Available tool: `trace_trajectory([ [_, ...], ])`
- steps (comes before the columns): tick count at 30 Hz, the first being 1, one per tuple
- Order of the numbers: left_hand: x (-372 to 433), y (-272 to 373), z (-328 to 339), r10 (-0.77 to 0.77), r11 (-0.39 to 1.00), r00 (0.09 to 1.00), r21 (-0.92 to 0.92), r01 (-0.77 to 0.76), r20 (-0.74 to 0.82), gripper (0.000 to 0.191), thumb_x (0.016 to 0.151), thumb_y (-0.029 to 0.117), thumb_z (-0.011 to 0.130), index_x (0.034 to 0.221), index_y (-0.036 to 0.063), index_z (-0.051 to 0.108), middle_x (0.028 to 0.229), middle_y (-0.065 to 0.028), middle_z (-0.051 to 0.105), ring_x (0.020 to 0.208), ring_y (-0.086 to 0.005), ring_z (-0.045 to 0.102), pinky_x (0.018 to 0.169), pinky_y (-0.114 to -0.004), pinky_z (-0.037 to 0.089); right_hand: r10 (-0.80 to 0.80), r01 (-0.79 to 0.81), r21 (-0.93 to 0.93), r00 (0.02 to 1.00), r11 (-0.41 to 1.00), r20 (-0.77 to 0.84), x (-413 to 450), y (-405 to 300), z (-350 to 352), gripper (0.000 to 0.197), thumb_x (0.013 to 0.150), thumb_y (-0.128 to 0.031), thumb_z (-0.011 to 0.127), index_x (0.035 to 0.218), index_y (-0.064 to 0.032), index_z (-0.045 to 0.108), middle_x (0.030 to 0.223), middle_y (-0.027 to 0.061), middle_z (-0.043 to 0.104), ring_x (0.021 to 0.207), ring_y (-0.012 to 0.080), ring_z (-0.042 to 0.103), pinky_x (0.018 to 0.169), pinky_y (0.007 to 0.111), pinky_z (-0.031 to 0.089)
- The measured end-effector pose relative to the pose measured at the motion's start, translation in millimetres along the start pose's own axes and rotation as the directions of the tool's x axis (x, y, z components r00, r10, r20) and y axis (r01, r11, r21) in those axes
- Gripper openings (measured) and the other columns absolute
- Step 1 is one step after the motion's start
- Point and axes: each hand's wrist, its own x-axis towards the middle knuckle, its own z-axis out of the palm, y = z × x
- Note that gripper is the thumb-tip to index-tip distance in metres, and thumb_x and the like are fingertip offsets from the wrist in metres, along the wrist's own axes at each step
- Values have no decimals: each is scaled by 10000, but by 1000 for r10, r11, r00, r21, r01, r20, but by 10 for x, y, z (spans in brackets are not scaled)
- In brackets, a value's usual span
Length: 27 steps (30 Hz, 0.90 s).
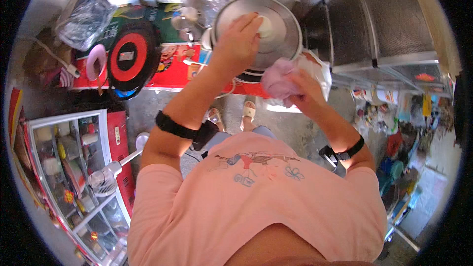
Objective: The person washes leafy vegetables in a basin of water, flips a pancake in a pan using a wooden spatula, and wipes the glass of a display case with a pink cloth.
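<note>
A round metal lid (pixel 282 46) with a pale rim lies over a pot that is mostly hidden below it. My left hand (pixel 238 40) reaches across the lid, its fingers on the cream knob (pixel 265 26) at the middle. In my right hand (pixel 309 91) is a bunched pink cloth (pixel 279 79), held at the lid's near right edge. A pale side handle (pixel 207 38) sticks out left of the lid. Below the pot a white cord (pixel 230 91) hangs over the edge of the red-covered table (pixel 173 77).
Left of the pot are a glass lidded vessel (pixel 187 26), a black pan-like disc with a red ring (pixel 127 57) and a plastic-wrapped bundle (pixel 87 20). A metal mesh-panelled rack (pixel 351 26) stands close on the right. A fan (pixel 103 181) and a glass-doored cabinet (pixel 66 162) are at left.
</note>
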Motion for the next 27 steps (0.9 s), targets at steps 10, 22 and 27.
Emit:
trace_trajectory([
  [10, -53, 106, 11, -58, 994, 986, 81, 71, -154, 641, 769, 253, 645, 1342, 144, 381, 1380, -269, 273, 1255, -452, 307, 1044, -491, 251, -100, 121, -209, 989, 971, 108, 1145, -151, -4, 453, 831, -108, 554, 1262, -33, 436, 1215, 201, 510, 1123, 335, 515, 940, 377, 414],
  [22, -4, 24, 368, -19, 993, 995, 113, 30, -101, 702, 713, 251, 636, 1306, -5, 361, 1366, -271, 299, 1281, -433, 285, 1077, -481, 221, -191, 122, -476, 977, 871, -99, 1091, -11, -99, 587, 731, -102, 613, 1286, -70, 423, 1350, 258, 344, 1175, 441, 427, 962, 467, 392],
  [27, 44, 99, 398, -73, 943, 997, 323, 79, -32, 731, 727, 270, 613, 1332, -16, 318, 1384, -277, 276, 1292, -439, 271, 1072, -521, 196, -113, 115, -323, 993, 939, 23, 965, 341, 198, 620, 736, -189, 631, 1311, -111, 412, 1376, 227, 324, 1238, 387, 370, 982, 479, 327],
])
